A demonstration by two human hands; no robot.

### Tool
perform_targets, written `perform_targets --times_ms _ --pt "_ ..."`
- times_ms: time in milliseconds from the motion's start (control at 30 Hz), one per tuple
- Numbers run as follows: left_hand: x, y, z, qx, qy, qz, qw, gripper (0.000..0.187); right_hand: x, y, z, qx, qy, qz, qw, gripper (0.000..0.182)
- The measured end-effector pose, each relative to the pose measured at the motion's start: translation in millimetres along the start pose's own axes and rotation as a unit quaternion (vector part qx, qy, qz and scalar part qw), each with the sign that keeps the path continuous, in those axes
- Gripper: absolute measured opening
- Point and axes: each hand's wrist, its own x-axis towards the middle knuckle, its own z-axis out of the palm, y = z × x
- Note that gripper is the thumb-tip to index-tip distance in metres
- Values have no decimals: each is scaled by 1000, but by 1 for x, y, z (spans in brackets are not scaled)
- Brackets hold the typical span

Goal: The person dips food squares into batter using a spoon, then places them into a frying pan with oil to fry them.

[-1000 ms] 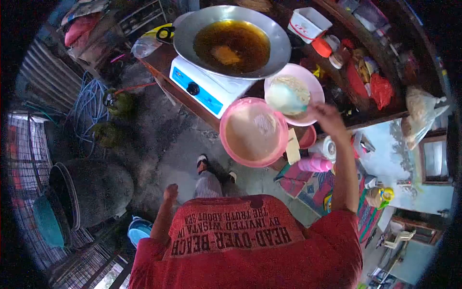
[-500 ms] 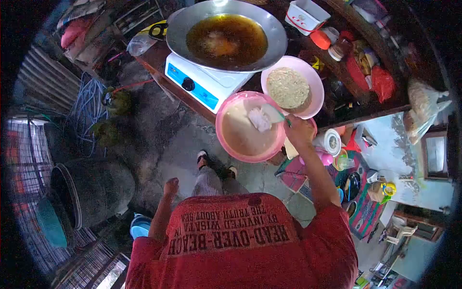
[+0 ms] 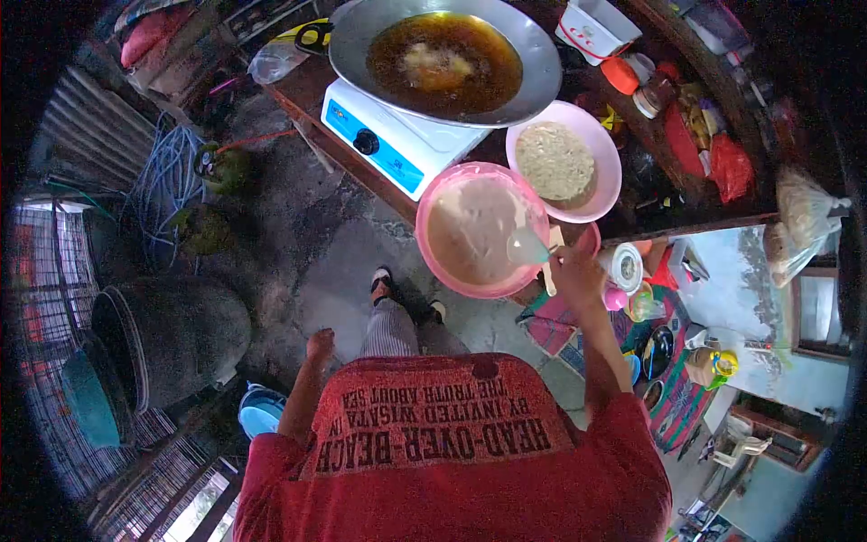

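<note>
My right hand [image 3: 578,271] is closed round the green handle of a ladle [image 3: 526,245], whose bowl is at the right inner side of a pink basin [image 3: 433,266] of pale batter. My left hand [image 3: 321,344] hangs low beside my body, fingers curled, touching nothing that shows. Behind the basin, a wide metal wok [image 3: 542,59] of brown oil with a pale frying piece sits on a white stove [image 3: 388,144]. A pink bowl [image 3: 610,181] of pale shredded mix stands right of the stove.
A white container [image 3: 591,32] and a red plastic bag [image 3: 730,167] lie at the back right. Clear bags [image 3: 799,221] hang at the right. A large dark drum [image 3: 181,343] stands at the left, with a blue bucket [image 3: 262,413] near my left arm.
The ladle has moved from the basin's upper right towards its lower right, and my right hand has come lower. The pale piece in the oil looks larger.
</note>
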Motion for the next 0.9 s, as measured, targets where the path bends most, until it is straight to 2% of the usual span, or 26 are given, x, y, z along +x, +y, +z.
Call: perform_targets --times_ms 33,67,100,133,167,200,233,267,300,333,367,400,433,467,500,533,600,633,700,733,800,833,900 --pt "5 4 -2 0 -1 -1 1000 16 0 2 10 20 -18 8 1000 24" --pt "12 7 -4 -9 -115 -116 987 15 1 4 19 41 -35 17 998 24" --pt "16 9 -5 -16 -226 -226 947 14 2 5 28 41 -36 18 998 24" --pt "16 8 -4 -16 -226 -225 948 14 4 5 37 73 -20 -3 997 25" --pt "18 7 -2 -178 -191 -349 900 15 7 5 44 104 -3 -25 994 25" --pt "18 4 2 -333 -146 -458 811 15 8 2 49 104 -2 -25 994 25" --pt "14 -8 25 -333 -146 -459 811 15 9 -3 54 146 20 -7 989 24" --pt "6 -27 59 -180 -146 -305 924 15 10 -9 56 188 43 11 981 23" --pt "2 -37 75 -15 -136 -133 982 15 12 -13 58 189 42 10 981 23" --pt "4 -28 62 -15 -137 -134 981 15 14 -17 59 193 46 18 980 23" --pt "13 -8 30 -152 -108 -244 952 16 15 -21 60 197 50 28 979 23" --pt "23 3 9 -285 -75 -346 891 16 18 -25 63 197 50 28 979 23" --pt "30 3 1 -285 -74 -346 891 16 21 -29 68 198 58 25 978 22" --pt "37 1 -3 -164 -163 -296 927 18 24 -34 71 200 66 21 977 21" --pt "39 -1 -4 -39 -248 -239 938 21 26 -39 70 200 66 20 977 21" --pt "38 0 -5 -39 -249 -240 938 21 27 -45 69 200 62 26 978 21" --pt "35 1 -6 11 -233 -169 958 24 29 -52 70 199 57 32 978 20" --pt "34 1 -4 11 -233 -169 958 24 29 -55 72 200 82 22 976 20" --pt "35 5 -5 -85 -226 -290 926 23 31 -59 72 201 107 12 974 20" --pt "36 8 -6 -85 -226 -290 926 23 32 -61 71 193 96 22 976 19" --pt "37 17 -14 -198 -218 -435 851 22 33 -65 69 184 84 32 979 19" --pt "37 22 -22 -198 -218 -435 851 22 32 -67 67 184 79 33 979 19" --pt "35 27 -32 -436 -103 -539 714 16 33 -68 66 183 74 34 980 19"
